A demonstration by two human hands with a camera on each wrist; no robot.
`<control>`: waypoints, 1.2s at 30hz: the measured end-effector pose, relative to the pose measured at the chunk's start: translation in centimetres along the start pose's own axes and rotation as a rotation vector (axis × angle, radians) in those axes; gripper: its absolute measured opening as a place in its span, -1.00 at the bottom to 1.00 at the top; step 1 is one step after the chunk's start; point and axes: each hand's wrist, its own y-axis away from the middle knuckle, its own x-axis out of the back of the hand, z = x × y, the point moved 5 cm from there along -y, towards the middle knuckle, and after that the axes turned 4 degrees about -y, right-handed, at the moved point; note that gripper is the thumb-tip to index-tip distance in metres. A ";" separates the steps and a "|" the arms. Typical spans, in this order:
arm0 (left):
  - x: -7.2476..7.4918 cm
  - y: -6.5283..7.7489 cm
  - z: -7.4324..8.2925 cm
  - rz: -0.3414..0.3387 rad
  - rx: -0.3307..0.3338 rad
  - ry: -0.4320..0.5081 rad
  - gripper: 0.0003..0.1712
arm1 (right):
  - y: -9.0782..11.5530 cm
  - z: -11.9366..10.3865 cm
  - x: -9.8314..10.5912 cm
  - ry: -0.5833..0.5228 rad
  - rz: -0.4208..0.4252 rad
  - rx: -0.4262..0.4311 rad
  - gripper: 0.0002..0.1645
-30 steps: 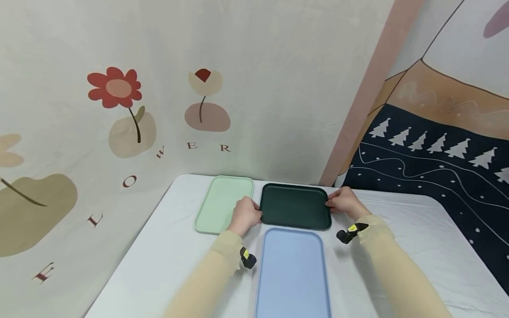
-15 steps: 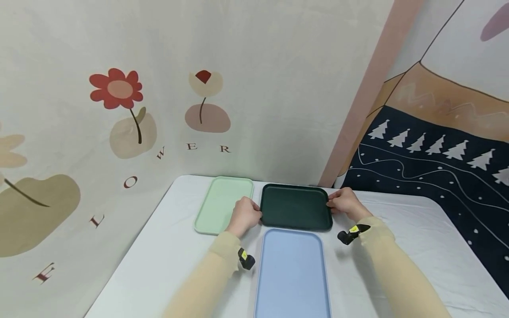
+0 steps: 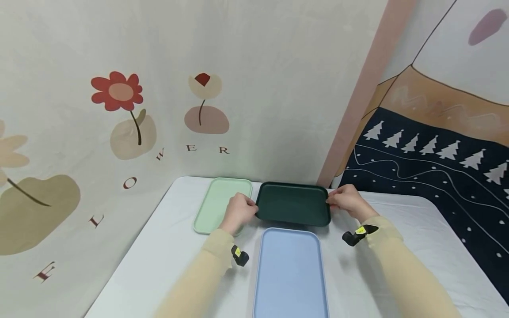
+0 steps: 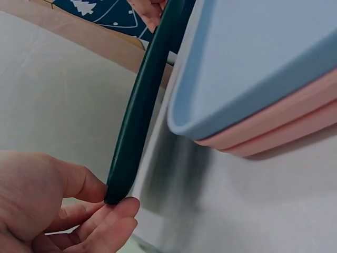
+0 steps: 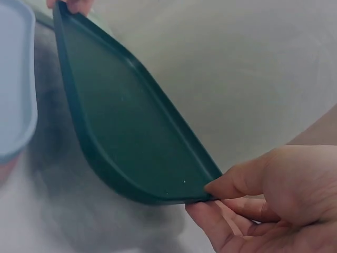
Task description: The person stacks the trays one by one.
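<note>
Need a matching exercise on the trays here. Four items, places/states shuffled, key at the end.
Column 1
1. Dark green tray
2. Light green tray
3. Blue tray
4. Pink layers

Column 2
A. Cut off by the lower edge of the head view
B. Beneath the blue tray
C. Gripped at opposite ends by the left hand and right hand
D. On the white-covered table, left of the dark green tray

Pairs: 1-C, 2-D, 3-A, 4-B

Both long, pale-yellow fabric sleeves [image 3: 409, 274] end in wrinkled cuffs [image 3: 381, 227]; beside each sits a small black wrist camera [image 3: 350, 239] with a bright yellow patch [image 3: 360, 230].
</note>
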 end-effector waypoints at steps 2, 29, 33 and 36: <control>0.3 0.0 0.2 0.000 0.002 0.033 -0.88 | 0.5 -0.4 0.2 -0.025 0.009 -0.009 -0.61; 1.8 0.6 -1.1 0.093 0.093 0.569 -0.75 | 6.6 -0.4 -2.9 -0.316 0.080 -0.043 -0.43; 2.2 0.8 -1.3 0.048 0.096 0.614 -0.76 | 6.7 -0.7 -2.3 -0.311 0.049 -0.029 -0.38; 2.7 1.1 -1.4 0.002 0.093 0.633 -0.76 | 6.9 -1.0 -1.9 -0.294 -0.003 -0.028 -0.38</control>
